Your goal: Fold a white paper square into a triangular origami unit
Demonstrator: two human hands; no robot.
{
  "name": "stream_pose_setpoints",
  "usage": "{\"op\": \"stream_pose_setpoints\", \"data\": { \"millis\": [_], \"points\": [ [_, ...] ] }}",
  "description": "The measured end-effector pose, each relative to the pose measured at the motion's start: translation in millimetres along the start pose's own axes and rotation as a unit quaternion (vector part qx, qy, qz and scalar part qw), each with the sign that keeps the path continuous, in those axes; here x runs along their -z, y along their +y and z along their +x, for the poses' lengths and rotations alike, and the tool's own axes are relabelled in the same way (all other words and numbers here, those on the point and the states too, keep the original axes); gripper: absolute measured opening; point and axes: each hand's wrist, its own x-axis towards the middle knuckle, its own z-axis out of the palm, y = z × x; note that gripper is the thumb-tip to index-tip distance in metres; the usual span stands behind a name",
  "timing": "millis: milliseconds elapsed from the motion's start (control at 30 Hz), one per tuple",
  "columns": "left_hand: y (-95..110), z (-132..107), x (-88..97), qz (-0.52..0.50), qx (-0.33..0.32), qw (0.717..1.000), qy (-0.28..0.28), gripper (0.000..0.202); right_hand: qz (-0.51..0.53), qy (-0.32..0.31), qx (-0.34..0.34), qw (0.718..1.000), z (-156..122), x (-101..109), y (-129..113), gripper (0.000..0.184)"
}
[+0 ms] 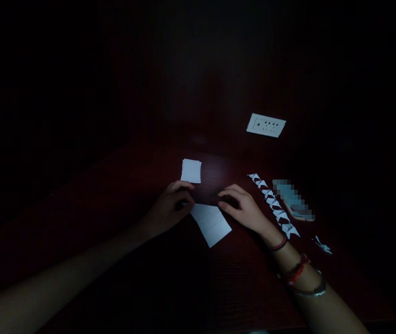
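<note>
A printed paper sheet lies on the dark-red counter, between the hands. The left hand covers its far-left corner; I can't tell whether it grips. The right hand, released and loosely curled, is beside its far-right corner. Beyond, toward the counter's far edge, sits a squarish paper stack.

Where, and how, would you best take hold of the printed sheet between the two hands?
Probably by its right-hand edge, pinched lightly, coming from the right. The printed sheet is thin and looks nearly flat, and most of that edge shows uncovered. The right hand is beside it, while the left hand covers the far left corner.
</note>
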Motion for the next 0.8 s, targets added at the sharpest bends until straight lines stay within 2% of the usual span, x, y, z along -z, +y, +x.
{"op": "stream_pose_setpoints", "data": {
  "millis": [100,200,333,433,533,567,667,733,800],
  "points": [
    [11,-1,-4.6,-0.018,-0.033,0.999,-0.004,0.009,-0.008,-0.046,0.029,0.998,0,-8,-14,0.008],
    [13,0,-5.1,-0.011,-0.048,0.999,-0.001,0.008,-0.024,-0.061,0.031,0.997,1,-9,-21,0.009],
    [-4,3,1.3,0.025,-0.048,0.999,0.0,0.007,-0.042,-0.05,0.026,0.998,1,-4,-9,0.007],
    [-21,5,7.0,0.069,-0.015,0.997,0.045,0.008,-0.041,-0.056,0.017,0.997,1,-2,4,0.009],
    [-24,5,5.6,0.095,0.009,0.992,0.085,0.01,-0.039,-0.081,0.015,0.996,1,-5,11,0.009],
    [-22,5,3.0,0.09,-0.01,0.993,0.075,0.01,-0.043,-0.087,0.01,0.995,1,-7,12,0.009],
    [-9,2,-7.8,0.089,-0.09,0.992,-0.009,0.013,-0.053,-0.083,-0.004,0.995,1,-14,8,0.008],
    [-3,1,-12.7,0.085,-0.092,0.991,-0.04,0.008,-0.055,-0.074,0.001,0.996,2,-17,5,0.009],
    [-1,0,-13.6,0.081,-0.08,0.993,-0.04,0.006,-0.057,-0.06,0.0,0.997,2,-16,4,0.01]
  ]
}}
